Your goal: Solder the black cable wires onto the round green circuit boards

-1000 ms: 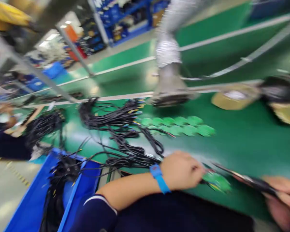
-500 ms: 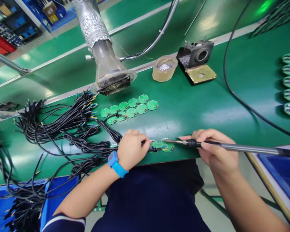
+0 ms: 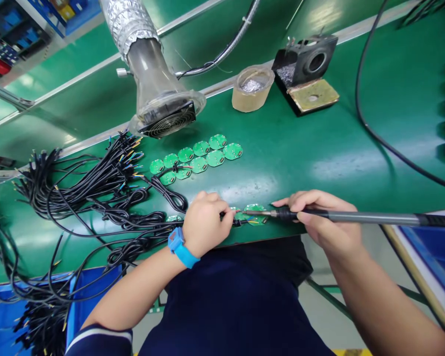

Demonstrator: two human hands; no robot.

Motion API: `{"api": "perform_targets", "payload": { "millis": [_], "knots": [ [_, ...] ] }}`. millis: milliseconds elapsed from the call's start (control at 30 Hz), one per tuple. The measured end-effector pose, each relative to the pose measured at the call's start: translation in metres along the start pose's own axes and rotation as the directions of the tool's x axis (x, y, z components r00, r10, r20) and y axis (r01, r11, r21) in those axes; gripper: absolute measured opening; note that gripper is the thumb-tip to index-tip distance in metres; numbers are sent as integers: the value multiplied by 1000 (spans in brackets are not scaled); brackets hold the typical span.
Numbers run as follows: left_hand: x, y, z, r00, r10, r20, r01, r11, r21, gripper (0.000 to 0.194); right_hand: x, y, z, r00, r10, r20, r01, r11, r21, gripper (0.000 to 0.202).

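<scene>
My right hand (image 3: 326, 220) grips a soldering iron (image 3: 371, 218) like a pen, its metal tip pointing left over the small green circuit boards (image 3: 255, 210) near the table's front edge. At the left end of these boards, my left hand (image 3: 207, 217) is closed in a pinch on a black cable (image 3: 223, 216), whose end lies at the boards near the iron's tip. Coloured wire ends show on the boards just below the iron. My left palm and fingers hide part of the row. A blue band sits on my left wrist.
Black cables (image 3: 85, 178) lie bundled on the left, some hanging into a blue bin (image 3: 92, 287). Two rows of round green boards (image 3: 199, 164) lie behind my hands. Farther back are a fume extractor nozzle (image 3: 165, 109), a tape roll (image 3: 249, 101) with solder scraps, and an iron stand (image 3: 311, 62).
The soldering iron's tip has moved left along the boards, closer to my left hand. My left hand keeps its pinch. The whole view has shifted slightly.
</scene>
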State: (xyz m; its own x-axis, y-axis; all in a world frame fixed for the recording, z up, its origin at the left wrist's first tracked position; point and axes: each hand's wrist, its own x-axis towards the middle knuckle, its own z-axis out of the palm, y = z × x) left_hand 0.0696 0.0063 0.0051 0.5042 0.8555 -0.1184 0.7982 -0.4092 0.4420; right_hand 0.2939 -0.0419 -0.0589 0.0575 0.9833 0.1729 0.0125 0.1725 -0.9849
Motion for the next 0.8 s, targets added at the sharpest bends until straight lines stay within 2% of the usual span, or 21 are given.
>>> {"api": "perform_targets", "payload": {
  "millis": [367, 600, 667, 800],
  "knots": [
    [0, 0, 4, 1000, -12, -22, 12, 1000, 6, 26, -1, -2, -1, 1000, -1, 8, 1, 1000, -31, 3],
    [1, 0, 2, 1000, -8, -5, 8, 999, 33, 24, 1, -3, 1, 999, -51, 16, 52, 997, -58, 2],
    [2, 0, 2, 1000, -11, -2, 11, 999, 33, 23, 2, -5, 3, 998, -57, -23, 56, 998, -11, 2],
    [2, 0, 3, 1000, -10, 8, 10, 999, 32, 23, 2, -11, 11, 983, -52, -176, 80, 985, 152, 3]
  ]
}}
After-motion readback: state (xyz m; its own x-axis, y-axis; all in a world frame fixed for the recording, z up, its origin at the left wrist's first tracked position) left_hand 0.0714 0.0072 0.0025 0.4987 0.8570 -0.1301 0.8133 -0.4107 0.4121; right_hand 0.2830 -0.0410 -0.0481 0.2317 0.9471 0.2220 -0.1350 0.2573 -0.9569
